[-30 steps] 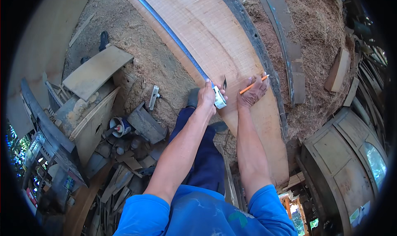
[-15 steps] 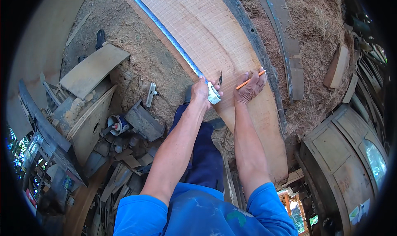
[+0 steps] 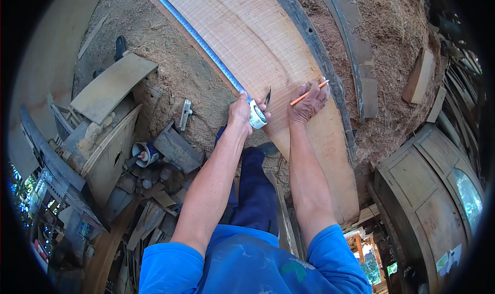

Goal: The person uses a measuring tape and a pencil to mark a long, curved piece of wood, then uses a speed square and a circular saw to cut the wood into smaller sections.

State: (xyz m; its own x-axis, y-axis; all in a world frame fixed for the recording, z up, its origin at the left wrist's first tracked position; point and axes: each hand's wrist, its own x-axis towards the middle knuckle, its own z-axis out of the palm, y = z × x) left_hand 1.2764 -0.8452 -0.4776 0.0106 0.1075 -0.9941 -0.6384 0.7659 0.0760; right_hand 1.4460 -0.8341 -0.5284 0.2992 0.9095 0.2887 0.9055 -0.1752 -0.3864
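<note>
A wide, rough-sawn wooden slab [image 3: 258, 41] with a dark bark edge runs from the far side toward me. My left hand [image 3: 241, 112] is closed around a white tape measure [image 3: 257, 115] at the slab's left edge. Its blue blade [image 3: 198, 40] is drawn out along that edge and leaves the picture at the top. Resting on the slab to the right, my right hand [image 3: 307, 104] holds an orange pencil [image 3: 309, 92] between its fingers, the tip aimed at the bark edge. A small dark pointed piece [image 3: 268, 96] shows beside the left fingers; its kind is unclear.
Sawdust [image 3: 389, 51] covers the ground on both sides. At the left stand a board [image 3: 113, 87], a bucket [image 3: 146, 153] and scrap wood. A wooden cabinet [image 3: 423, 196] stands at the right. A metal tool [image 3: 185, 114] lies near my left forearm.
My left hand and the tape measure have shifted slightly left along the slab's edge. My right hand has turned a little, its pencil tip moving slightly up and left.
</note>
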